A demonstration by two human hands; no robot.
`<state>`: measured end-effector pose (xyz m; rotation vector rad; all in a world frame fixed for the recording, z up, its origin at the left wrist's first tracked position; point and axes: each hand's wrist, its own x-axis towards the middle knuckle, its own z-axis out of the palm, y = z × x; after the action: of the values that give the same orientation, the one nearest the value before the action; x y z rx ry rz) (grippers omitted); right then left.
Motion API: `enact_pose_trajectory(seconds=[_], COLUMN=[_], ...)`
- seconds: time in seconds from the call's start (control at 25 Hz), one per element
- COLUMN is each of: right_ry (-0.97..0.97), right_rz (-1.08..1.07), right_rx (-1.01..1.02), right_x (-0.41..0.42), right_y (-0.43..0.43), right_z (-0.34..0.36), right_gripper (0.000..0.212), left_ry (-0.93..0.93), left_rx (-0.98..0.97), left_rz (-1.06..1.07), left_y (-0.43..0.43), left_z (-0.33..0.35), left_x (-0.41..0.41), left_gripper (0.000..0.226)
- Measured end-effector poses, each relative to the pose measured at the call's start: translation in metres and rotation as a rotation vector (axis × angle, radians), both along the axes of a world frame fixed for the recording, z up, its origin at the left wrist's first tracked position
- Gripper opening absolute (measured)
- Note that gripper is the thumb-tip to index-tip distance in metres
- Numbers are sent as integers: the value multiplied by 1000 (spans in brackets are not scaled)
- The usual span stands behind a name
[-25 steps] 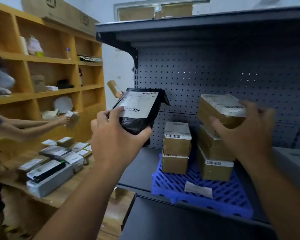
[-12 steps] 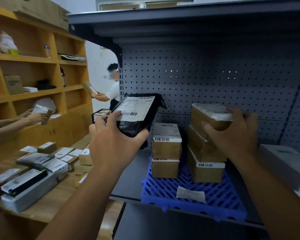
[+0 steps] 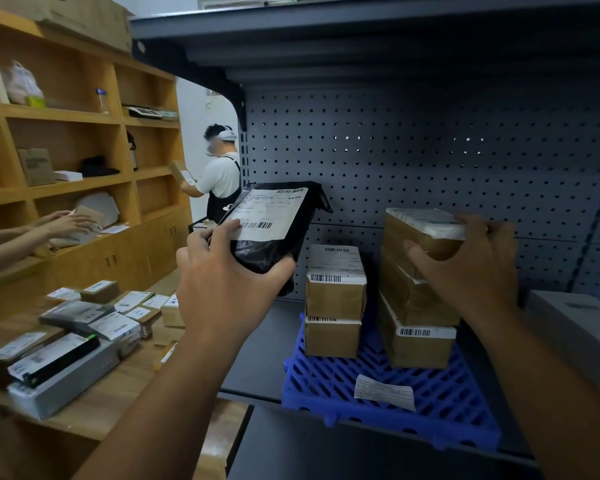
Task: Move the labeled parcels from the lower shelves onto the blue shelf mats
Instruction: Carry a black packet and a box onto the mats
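Left hand (image 3: 222, 289) is wrapped around the bottom end of a black mailer bag (image 3: 274, 230), thumb on the label, fingers curled underneath. It's held up in the air left of the stacks, label facing up, probably so it can be read. Right hand (image 3: 471, 268) is clamped over the top brown box (image 3: 420, 230), which sits on the taller pile (image 3: 416, 323) on the blue mat (image 3: 378, 393), likely squaring it so nothing tips. A shorter two-box stack (image 3: 335, 299) stands just beside it, looks like the bag's spot. A loose paper slip (image 3: 385, 391) lies at the mat's front.
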<state>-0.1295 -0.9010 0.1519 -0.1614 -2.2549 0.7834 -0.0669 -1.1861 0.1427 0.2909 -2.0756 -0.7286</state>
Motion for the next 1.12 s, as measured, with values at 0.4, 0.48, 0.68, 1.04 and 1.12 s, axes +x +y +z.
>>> enact_pose_trajectory(seconds=[0.4,0.48,0.68,1.04,1.12], right_ry=[-23,-16,-12,-9,-36], right_rz=[9,22,47,-96,-144], right_rx=[-27,-26,-46,27,36], right_x=[12,15,34,135,159], right_y=[6,12,26,67,79], right_z=[-1,-3,-11,-35,-41], right_gripper=[110,108,109,102,103], left_ry=[15,34,21,46,35], left_rx=[26,19,10,71,74], left_rz=[-13,-1,25,-157,-194], left_y=[15,23,41,81,94], left_z=[2,4,0,-3,-9], left_x=[14,22,45,107,119], left_gripper=[94,94,94,91,89])
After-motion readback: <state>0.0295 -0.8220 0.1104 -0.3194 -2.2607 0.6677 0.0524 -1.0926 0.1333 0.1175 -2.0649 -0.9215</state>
